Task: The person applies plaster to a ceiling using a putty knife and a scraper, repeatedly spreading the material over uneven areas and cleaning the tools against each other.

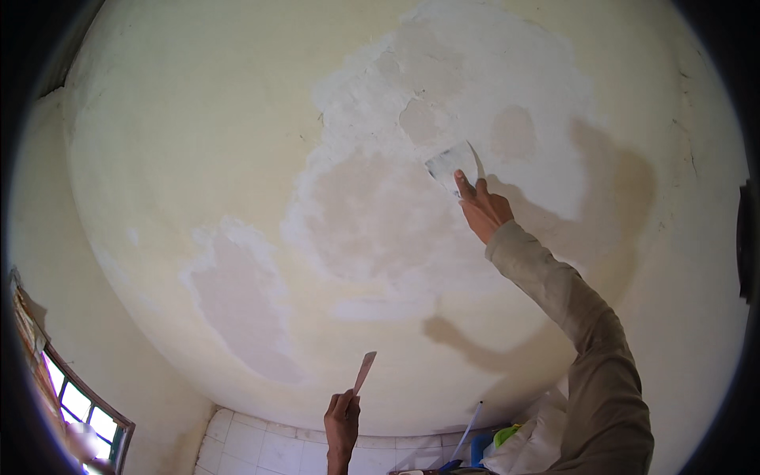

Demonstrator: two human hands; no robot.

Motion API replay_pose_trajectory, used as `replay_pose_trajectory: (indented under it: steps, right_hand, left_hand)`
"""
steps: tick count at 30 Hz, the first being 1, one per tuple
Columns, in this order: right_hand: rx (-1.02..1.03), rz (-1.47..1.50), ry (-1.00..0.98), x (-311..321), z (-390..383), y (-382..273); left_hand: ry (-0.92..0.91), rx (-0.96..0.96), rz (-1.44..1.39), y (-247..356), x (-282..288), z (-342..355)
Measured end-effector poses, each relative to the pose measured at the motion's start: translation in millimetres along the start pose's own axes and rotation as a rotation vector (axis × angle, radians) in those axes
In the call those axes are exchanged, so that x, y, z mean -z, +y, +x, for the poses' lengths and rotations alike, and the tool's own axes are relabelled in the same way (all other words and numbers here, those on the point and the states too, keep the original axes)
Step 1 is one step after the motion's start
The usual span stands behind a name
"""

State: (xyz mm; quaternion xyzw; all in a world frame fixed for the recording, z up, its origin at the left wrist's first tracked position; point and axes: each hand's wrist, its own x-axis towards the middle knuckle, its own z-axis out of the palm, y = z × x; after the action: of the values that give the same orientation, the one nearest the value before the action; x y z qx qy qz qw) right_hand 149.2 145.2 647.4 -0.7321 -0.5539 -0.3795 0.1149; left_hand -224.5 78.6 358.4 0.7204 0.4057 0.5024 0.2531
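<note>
My right hand [481, 207] grips a wide metal putty knife [447, 166], its blade against the patched upper part of the pale yellow wall [174, 142], among rough white patches and greyish-pink areas [364, 214]. The handle is mostly hidden by my fingers. Lower down in the middle, my left hand [342, 416] holds a narrow flat blade [365, 368] upright, with my fingers closed round its lower end. My long-sleeved right arm rises from the lower right and casts shadows on the wall.
A barred window [79, 400] with a curtain is at lower left. White tiles [261, 443] run along the bottom. Pale sacks [530, 435], a blue object [480, 447], a green item [504, 435] and a thin rod [467, 431] lie at lower right. A dark object [742, 241] is at the right edge.
</note>
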Motion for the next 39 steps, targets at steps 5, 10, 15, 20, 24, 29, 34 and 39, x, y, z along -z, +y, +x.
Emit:
replay_pose_trajectory:
  steps: [5,10,15,20,24,29,34,39]
  right_hand:
    - [-0.019,0.126,0.195,51,28,-15]
    - [-0.153,0.198,0.277,57,94,-45]
    - [-0.046,0.13,0.037,16,33,-69]
    - [0.015,0.073,0.086,15,33,-9]
    - [0.034,0.043,0.294,37,85,20]
    - [0.061,-0.092,0.298,17,78,4]
    - [-0.033,0.152,0.098,18,27,0]
    - [-0.223,0.228,0.317,78,104,4]
  left_hand:
    - [-0.054,0.128,-0.026,-5,1,-16]
    - [-0.058,0.015,-0.093,19,-16,-5]
    - [-0.075,0.067,-0.079,6,-12,-6]
    - [-0.05,0.123,-0.08,-23,-18,-23]
    - [-0.084,0.121,-0.118,-14,-28,-12]
    - [-0.101,0.035,-0.159,-3,-22,-2]
    - [-0.094,0.068,-0.142,-17,-18,-13]
    - [-0.132,0.119,-0.193,-11,-25,-11]
